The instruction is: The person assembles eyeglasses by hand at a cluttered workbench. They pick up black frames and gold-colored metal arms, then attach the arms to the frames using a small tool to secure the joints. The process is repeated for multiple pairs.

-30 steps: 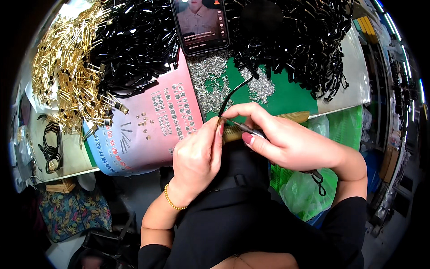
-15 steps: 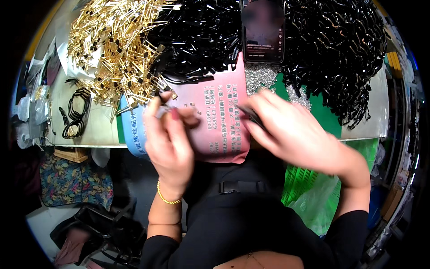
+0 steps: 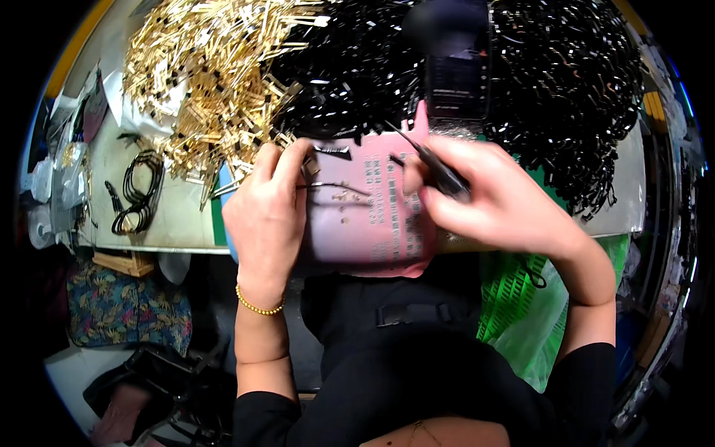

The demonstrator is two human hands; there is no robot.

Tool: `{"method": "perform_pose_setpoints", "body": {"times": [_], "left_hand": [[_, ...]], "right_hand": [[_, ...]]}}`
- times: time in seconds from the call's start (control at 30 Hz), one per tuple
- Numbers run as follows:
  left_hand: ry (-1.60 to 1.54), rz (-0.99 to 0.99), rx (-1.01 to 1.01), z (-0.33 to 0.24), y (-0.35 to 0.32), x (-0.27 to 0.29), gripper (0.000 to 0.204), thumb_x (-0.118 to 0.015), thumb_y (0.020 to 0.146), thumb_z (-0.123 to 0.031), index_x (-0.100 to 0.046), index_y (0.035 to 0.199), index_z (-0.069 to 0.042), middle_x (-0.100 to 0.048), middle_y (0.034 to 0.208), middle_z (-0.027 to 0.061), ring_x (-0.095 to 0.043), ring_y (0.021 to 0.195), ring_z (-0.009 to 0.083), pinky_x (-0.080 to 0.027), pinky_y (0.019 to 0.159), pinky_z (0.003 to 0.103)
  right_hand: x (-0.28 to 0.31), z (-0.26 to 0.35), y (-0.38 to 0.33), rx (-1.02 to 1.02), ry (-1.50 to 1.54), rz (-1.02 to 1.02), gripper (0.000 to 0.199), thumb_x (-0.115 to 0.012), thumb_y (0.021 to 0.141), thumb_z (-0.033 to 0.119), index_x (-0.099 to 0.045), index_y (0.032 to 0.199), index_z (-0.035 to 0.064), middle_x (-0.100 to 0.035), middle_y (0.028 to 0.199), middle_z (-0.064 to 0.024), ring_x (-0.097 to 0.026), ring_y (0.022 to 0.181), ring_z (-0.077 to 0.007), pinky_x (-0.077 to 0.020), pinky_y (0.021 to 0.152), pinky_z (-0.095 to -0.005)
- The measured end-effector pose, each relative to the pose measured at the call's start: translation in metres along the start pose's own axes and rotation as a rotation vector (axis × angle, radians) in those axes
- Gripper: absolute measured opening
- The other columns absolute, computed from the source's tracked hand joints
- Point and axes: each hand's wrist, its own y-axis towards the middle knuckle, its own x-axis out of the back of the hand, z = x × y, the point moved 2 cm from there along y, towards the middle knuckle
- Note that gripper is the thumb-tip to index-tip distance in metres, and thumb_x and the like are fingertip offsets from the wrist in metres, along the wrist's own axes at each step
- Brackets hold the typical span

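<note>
My left hand [image 3: 269, 197] is closed at the lower edge of a heap of thin gold rods with black ends [image 3: 223, 97], which look like eyeglass temples. What its fingertips grip is hidden; a thin dark rod [image 3: 335, 186] runs out from beneath them. My right hand [image 3: 484, 194] is wrapped round a black-handled screwdriver [image 3: 447, 175], its thin shaft slanting up and left. A short black piece [image 3: 397, 159] shows by that hand's blurred fingertips. Beneath both hands lies a pink and blue printed mat [image 3: 335, 238] with several tiny gold bits [image 3: 344, 220] on it.
Glossy black curved pieces heap up at the middle [image 3: 350, 67] and right [image 3: 566, 89]. Between them stands a phone [image 3: 458, 82]. A coiled black cable [image 3: 138, 190] lies at the left. Below the table's right front edge hangs a green plastic bag [image 3: 521, 313].
My left hand has moved slightly left and turned knuckles up at the gold heap. The right hand has shifted right, and the screwdriver now shows clearly. The whole view has swung slightly.
</note>
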Motion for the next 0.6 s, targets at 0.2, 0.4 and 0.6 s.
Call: {"method": "perform_pose_setpoints", "body": {"times": [0.2,0.4,0.6], "left_hand": [[-0.291,-0.227,0.035,0.001,0.002,-0.012,0.023,-0.071,0.087,0.001,-0.07,0.107,-0.01,-0.07,0.092,0.0077,-0.069,0.075,0.0239,-0.054,0.065,0.032],[-0.27,-0.324,0.072,0.004,-0.015,-0.017,0.02,-0.073,0.09,0.002,-0.068,0.109,-0.003,-0.07,0.093,0.0003,-0.044,0.061,0.0062,-0.036,0.056,0.022],[0.115,-0.205,-0.062,-0.017,0.002,-0.011,0.027,-0.073,0.087,-0.005,-0.07,0.112,-0.011,-0.075,0.098,0.0052,-0.072,0.08,0.0234,-0.055,0.068,0.033]], "right_hand": [[0.039,0.008,-0.105,-0.366,0.289,-0.033,0.042,-0.063,0.084,0.001,-0.063,0.126,0.0016,-0.063,0.106,-0.0053,-0.06,0.098,-0.0139,-0.0482,0.091,-0.0286],[0.045,-0.044,-0.154,-0.525,-0.067,-0.428,0.012,-0.063,0.096,0.009,-0.061,0.101,-0.0015,-0.064,0.088,-0.0041,-0.058,0.077,-0.011,-0.0479,0.069,-0.0255],[0.036,-0.071,-0.163,-0.475,-0.289,-0.519,0.013,-0.066,0.096,0.01,-0.059,0.099,-0.001,-0.068,0.091,-0.0103,-0.068,0.078,-0.0196,-0.0541,0.066,-0.0319]]}}
